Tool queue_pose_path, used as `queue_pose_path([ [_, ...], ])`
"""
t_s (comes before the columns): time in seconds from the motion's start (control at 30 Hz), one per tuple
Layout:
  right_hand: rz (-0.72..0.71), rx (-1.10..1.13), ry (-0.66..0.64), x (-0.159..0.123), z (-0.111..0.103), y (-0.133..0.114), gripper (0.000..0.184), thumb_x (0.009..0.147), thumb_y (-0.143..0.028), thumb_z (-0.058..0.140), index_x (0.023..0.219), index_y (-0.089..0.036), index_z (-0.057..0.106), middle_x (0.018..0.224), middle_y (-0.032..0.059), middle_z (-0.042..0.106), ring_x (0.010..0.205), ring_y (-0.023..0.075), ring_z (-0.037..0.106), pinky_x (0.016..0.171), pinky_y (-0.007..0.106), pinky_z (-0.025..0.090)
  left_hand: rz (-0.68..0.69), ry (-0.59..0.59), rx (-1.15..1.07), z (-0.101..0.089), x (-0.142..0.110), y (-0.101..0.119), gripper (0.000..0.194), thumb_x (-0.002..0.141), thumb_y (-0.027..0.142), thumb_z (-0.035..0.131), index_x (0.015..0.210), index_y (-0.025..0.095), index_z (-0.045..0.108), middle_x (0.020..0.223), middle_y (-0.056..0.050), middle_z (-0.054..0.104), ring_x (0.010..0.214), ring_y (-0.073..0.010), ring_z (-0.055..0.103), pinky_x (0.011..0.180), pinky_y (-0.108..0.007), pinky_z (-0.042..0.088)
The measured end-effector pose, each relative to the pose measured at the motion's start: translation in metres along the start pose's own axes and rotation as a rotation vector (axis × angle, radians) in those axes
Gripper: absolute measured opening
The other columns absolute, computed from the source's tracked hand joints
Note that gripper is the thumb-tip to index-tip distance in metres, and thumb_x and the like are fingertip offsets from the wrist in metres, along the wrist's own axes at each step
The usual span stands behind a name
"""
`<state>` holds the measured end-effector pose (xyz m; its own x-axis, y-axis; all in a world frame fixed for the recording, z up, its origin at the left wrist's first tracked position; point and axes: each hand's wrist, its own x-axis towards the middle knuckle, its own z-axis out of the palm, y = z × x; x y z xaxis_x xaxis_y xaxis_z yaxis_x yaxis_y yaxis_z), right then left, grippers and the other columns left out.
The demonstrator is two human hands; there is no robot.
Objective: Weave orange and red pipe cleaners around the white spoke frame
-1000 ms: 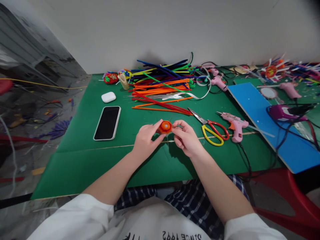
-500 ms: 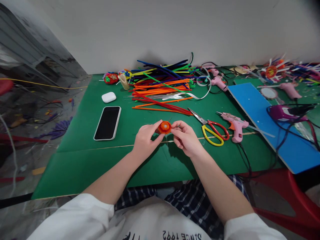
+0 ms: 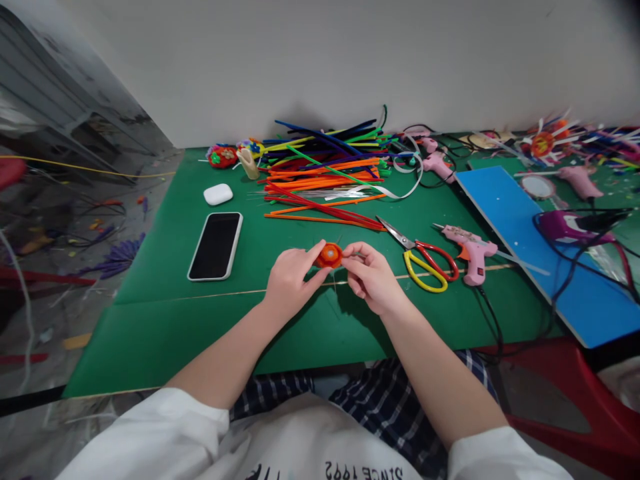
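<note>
compared with the earlier frame, the round orange piece (image 3: 330, 255) is sitting very slightly further left, the left hand (image 3: 289, 279) shifting with it. the piece is being held over the green table (image 3: 200, 333), between both hands. the left hand is pinching its left side between thumb and finger; the right hand (image 3: 373, 277) is pinching its right edge. it is looking light, soft and probably easy to crush, so the outer rim is offering the safest hold. scissors (image 3: 411, 246) are lying beyond the right hand, a pink glue gun (image 3: 473, 249) just beside them.
</note>
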<state>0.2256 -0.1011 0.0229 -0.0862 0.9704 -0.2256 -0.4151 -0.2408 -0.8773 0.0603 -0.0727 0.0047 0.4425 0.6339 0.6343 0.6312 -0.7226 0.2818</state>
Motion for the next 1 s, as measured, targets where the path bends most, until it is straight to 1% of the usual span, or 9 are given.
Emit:
queue_pose_path([
  [0.17, -0.005, 0.011, 0.009, 0.0, 0.001, 0.0, 0.013, 0.073, -0.024, 0.061, 0.078, -0.018, 0.05, 0.053, -0.0114, 0.046, 0.025, -0.0004, 0.036, 0.022, 0.01, 0.019, 0.026, 0.029, 0.044, 0.001, -0.001, -0.001, 0.042, 0.08, 0.03, 0.056, 0.119, 0.014, 0.052, 0.082, -0.007, 0.067, 0.076, -0.018, 0.059, 0.075, -0.032, 0.046],
  [0.3, -0.015, -0.005, 0.017, 0.0, 0.001, 0.001, 0.013, 0.074, -0.024, 0.06, 0.078, -0.019, 0.05, 0.054, -0.0115, 0.047, 0.026, -0.0008, 0.036, 0.022, 0.01, 0.02, -0.018, 0.008, -0.008, 0.0, -0.001, 0.001, 0.042, 0.08, 0.029, 0.056, 0.119, 0.015, 0.052, 0.082, -0.006, 0.067, 0.074, -0.0169, 0.06, 0.074, -0.031, 0.046],
  [0.4, -0.042, -0.043, 0.023, -0.001, 0.002, 0.002, 0.011, 0.074, -0.022, 0.059, 0.079, -0.019, 0.05, 0.059, -0.0107, 0.049, 0.026, -0.0011, 0.037, 0.022, 0.01, 0.021, -0.109, -0.054, -0.133, -0.003, 0.001, 0.004, 0.042, 0.08, 0.029, 0.054, 0.121, 0.016, 0.051, 0.093, -0.007, 0.067, 0.079, -0.0165, 0.061, 0.076, -0.03, 0.047],
  [0.47, -0.064, -0.083, 0.028, -0.002, 0.003, 0.001, 0.01, 0.074, -0.022, 0.058, 0.081, -0.019, 0.05, 0.065, -0.0097, 0.051, 0.027, -0.0012, 0.039, 0.022, 0.01, 0.022, -0.196, -0.094, -0.236, -0.005, 0.002, 0.007, 0.041, 0.081, 0.028, 0.052, 0.12, 0.017, 0.051, 0.104, -0.008, 0.065, 0.086, -0.017, 0.061, 0.08, -0.03, 0.047],
  [0.53, -0.086, -0.127, 0.034, -0.003, 0.004, 0.001, 0.011, 0.074, -0.021, 0.057, 0.082, -0.02, 0.049, 0.07, -0.0088, 0.052, 0.027, -0.0012, 0.04, 0.022, 0.01, 0.022, -0.295, -0.113, -0.342, -0.008, 0.003, 0.009, 0.04, 0.081, 0.028, 0.052, 0.12, 0.018, 0.051, 0.11, -0.008, 0.063, 0.09, -0.0167, 0.061, 0.083, -0.03, 0.047],
  [0.63, -0.105, -0.156, 0.029, -0.004, 0.005, -0.001, 0.011, 0.075, -0.021, 0.055, 0.083, -0.02, 0.048, 0.075, -0.0079, 0.053, 0.028, -0.001, 0.042, 0.021, 0.01, 0.023, -0.427, -0.105, -0.511, -0.01, 0.003, 0.01, 0.041, 0.08, 0.028, 0.055, 0.12, 0.02, 0.051, 0.105, -0.006, 0.064, 0.086, -0.0151, 0.061, 0.082, -0.029, 0.048],
  [0.73, -0.093, -0.125, 0.001, -0.005, 0.005, -0.001, 0.013, 0.076, -0.023, 0.055, 0.087, -0.021, 0.047, 0.078, -0.0075, 0.053, 0.029, 0.0002, 0.046, 0.021, 0.01, 0.024, -0.511, -0.086, -0.647, -0.01, 0.004, 0.01, 0.042, 0.078, 0.028, 0.059, 0.118, 0.021, 0.052, 0.097, -0.004, 0.066, 0.085, -0.0148, 0.062, 0.083, -0.029, 0.048],
  [0.9, -0.065, -0.096, -0.047, -0.005, 0.005, 0.0, 0.022, 0.074, -0.024, 0.059, 0.091, -0.023, 0.045, 0.081, -0.0077, 0.053, 0.031, 0.0009, 0.048, 0.021, 0.01, 0.026, -0.591, -0.111, -0.803, -0.009, 0.006, 0.008, 0.043, 0.075, 0.028, 0.062, 0.117, 0.021, 0.053, 0.097, -0.005, 0.065, 0.083, -0.0147, 0.062, 0.081, -0.029, 0.049],
  [1.0, -0.071, -0.091, -0.034, -0.005, 0.006, 0.001, 0.021, 0.074, -0.022, 0.059, 0.09, -0.023, 0.045, 0.08, -0.0079, 0.053, 0.029, 0.0001, 0.046, 0.021, 0.009, 0.025, -0.603, -0.128, -0.847, -0.009, 0.007, 0.008, 0.045, 0.074, 0.028, 0.063, 0.117, 0.02, 0.053, 0.103, -0.006, 0.064, 0.084, -0.015, 0.062, 0.08, -0.03, 0.05],
])
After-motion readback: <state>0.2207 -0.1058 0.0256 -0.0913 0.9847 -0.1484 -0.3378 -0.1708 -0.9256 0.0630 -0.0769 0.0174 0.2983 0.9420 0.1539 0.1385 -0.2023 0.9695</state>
